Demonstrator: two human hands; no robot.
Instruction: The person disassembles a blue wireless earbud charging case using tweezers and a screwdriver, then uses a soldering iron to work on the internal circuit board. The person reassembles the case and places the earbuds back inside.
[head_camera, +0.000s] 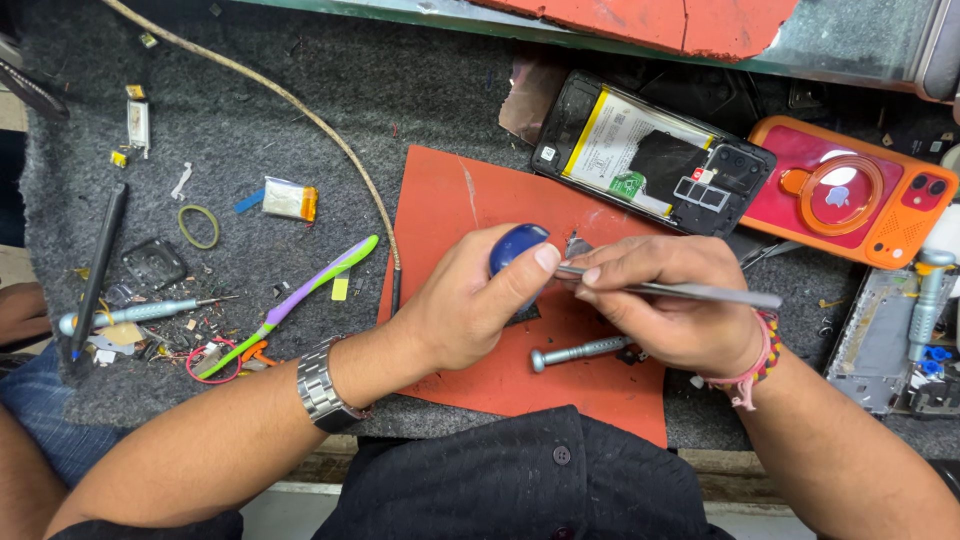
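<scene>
The left hand (470, 300) is curled around a round, dark blue thing (517, 247). It is smooth and shiny, like a ball or a knob. Only its top peeks out above the thumb, so I cannot tell its whole shape. The fingers are closed snugly on it. It sits over the middle of the red mat (470, 215), just above the mat's dark spot.

The right hand (665, 300) pinches thin metal tweezers (680, 291). The thumb and first fingers are shut tight on them. The tweezers are long, grey and flat. Their tips point left and meet the blue thing right by the left thumb. The other end sticks out to the right, past the wrist.

A small silver screwdriver (582, 351) lies on the mat just under the right hand.

Behind the hands lies an open phone (650, 155) with its back off, so its white and black insides show. Beside it is an orange phone case (850, 195).

To the left, on the grey table cover (300, 60), lie a purple and green toothbrush (300, 295) and a yellow rubber ring (199, 226).
</scene>
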